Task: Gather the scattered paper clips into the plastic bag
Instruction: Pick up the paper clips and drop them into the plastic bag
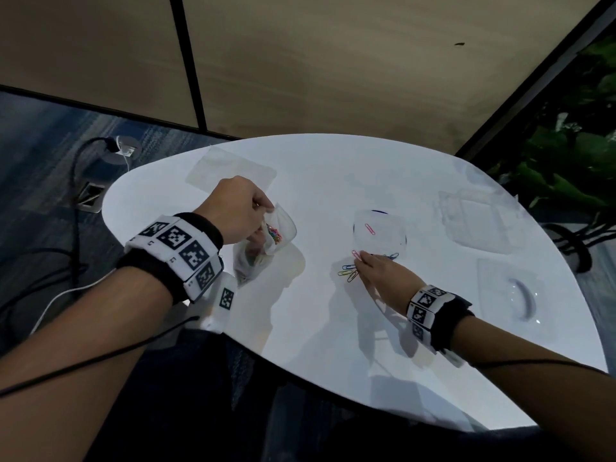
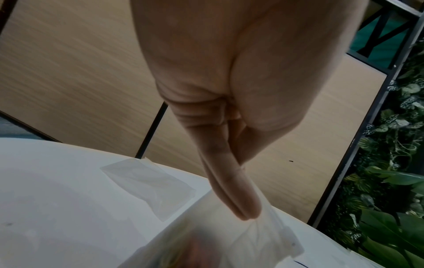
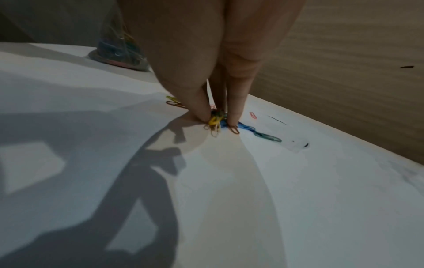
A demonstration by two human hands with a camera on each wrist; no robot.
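Note:
My left hand (image 1: 256,208) pinches the rim of a clear plastic bag (image 1: 278,233) and holds it up over the white table (image 1: 333,328); several coloured paper clips (image 1: 274,234) lie inside it. In the left wrist view thumb and finger pinch the bag (image 2: 259,234) at its top edge. My right hand (image 1: 361,261) is down on the table, its fingertips (image 3: 232,119) pinching a small bunch of paper clips (image 3: 215,121). More clips (image 1: 348,271) lie beside it, blue and green ones (image 3: 266,135) just past the fingers, and one pink clip (image 1: 370,229) farther off.
A flat empty clear bag (image 1: 230,171) lies at the table's far left. Clear plastic trays (image 1: 480,221) sit at the right, one nearer me (image 1: 510,288). A wooden wall panel (image 1: 333,61) stands behind, plants (image 1: 566,168) at right, cables (image 1: 80,181) on the floor at left.

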